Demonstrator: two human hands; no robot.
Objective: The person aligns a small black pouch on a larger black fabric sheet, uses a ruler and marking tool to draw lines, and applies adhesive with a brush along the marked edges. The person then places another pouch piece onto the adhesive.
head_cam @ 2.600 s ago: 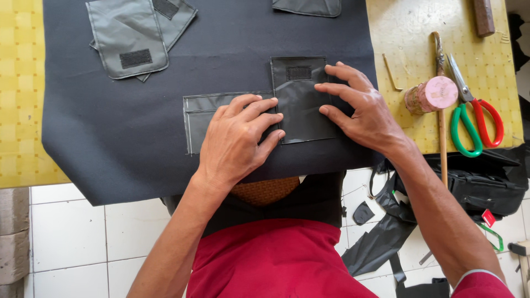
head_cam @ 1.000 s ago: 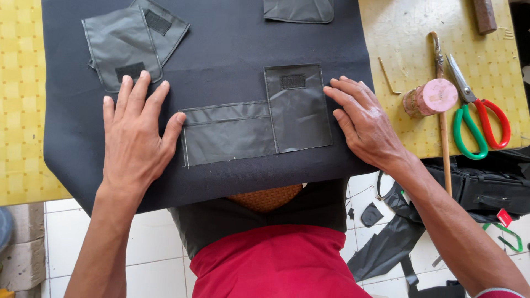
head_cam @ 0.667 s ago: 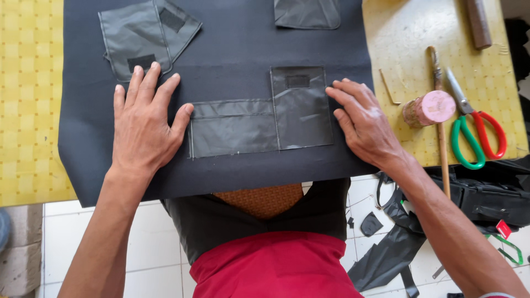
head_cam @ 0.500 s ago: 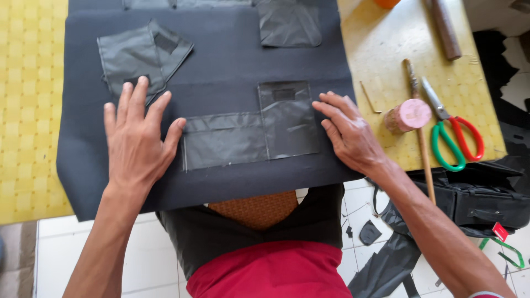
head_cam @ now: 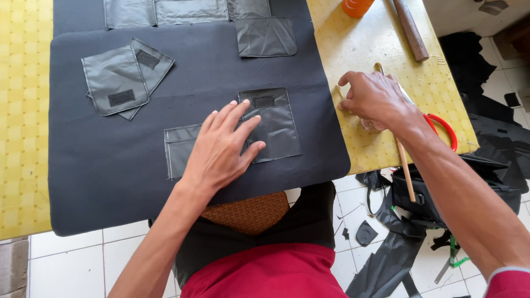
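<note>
Left hand (head_cam: 223,146) lies flat and open on the grey pocket pieces (head_cam: 243,135); right hand (head_cam: 375,99) curls around a bench-edge tool (head_cam: 406,165), so the unglued pockets may slip askew.

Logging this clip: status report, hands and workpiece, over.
Left hand flat on grey pocket pieces, open. Right hand off the dark fabric panel, over the tools beside red-handled scissors; grip unclear. Nothing blocking the pockets.
</note>
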